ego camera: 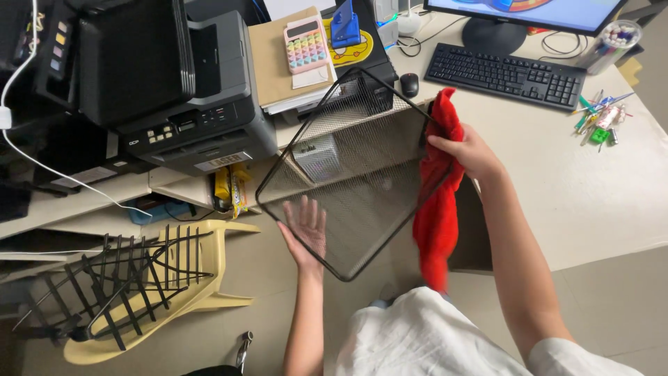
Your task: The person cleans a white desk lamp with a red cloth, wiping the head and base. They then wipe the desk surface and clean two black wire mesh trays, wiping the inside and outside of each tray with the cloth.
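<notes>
A black wire-mesh tray (355, 174) is held up tilted in front of me, above the floor beside the desk. My left hand (306, 230) lies flat under it with the fingers spread, propping its lower side. My right hand (467, 150) grips a red cloth (437, 209) against the tray's right rim; the cloth hangs down over that edge.
A black printer (188, 90) stands on a low shelf at the left. A pastel calculator (306, 45), a mouse (409, 83), a black keyboard (504, 75) and a monitor sit on the beige desk (591, 188). A yellow plastic chair (160, 278) holds a black wire rack (132, 275).
</notes>
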